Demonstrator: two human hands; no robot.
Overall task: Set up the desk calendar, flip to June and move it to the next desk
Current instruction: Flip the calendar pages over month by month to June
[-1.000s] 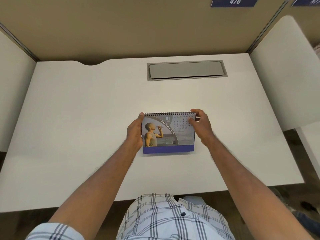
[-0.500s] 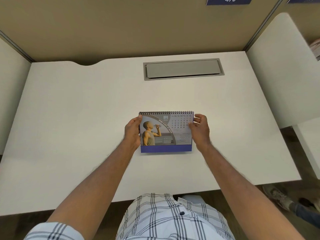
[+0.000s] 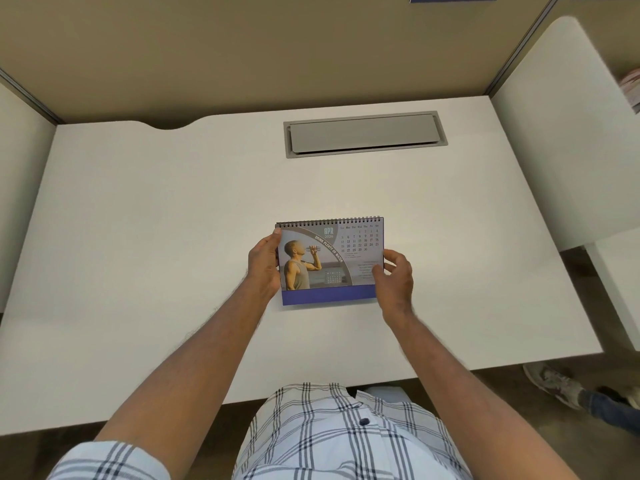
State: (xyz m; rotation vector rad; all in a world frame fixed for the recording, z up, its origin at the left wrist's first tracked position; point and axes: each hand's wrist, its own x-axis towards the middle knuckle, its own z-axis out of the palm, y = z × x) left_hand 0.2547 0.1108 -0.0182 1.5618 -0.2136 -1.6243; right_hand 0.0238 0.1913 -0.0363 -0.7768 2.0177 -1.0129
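A spiral-bound desk calendar (image 3: pixel 330 261) stands on the white desk (image 3: pixel 173 237), a little right of centre. Its facing page reads APR 2026, with a photo of a person drinking from a bottle and a blue strip along the bottom. My left hand (image 3: pixel 265 263) grips the calendar's left edge, thumb on the front. My right hand (image 3: pixel 394 277) is at the lower right edge, thumb on the page and fingers curled behind it.
A grey cable flap (image 3: pixel 363 133) is set into the desk at the back. Beige partitions (image 3: pixel 242 46) close the back. A white divider panel (image 3: pixel 561 133) stands at the right, with another desk (image 3: pixel 620 289) beyond it. Someone's shoe (image 3: pixel 550 382) is on the floor at right.
My right hand has slid down from the calendar's top right corner to its lower right edge. The left hand and the calendar have stayed in place.
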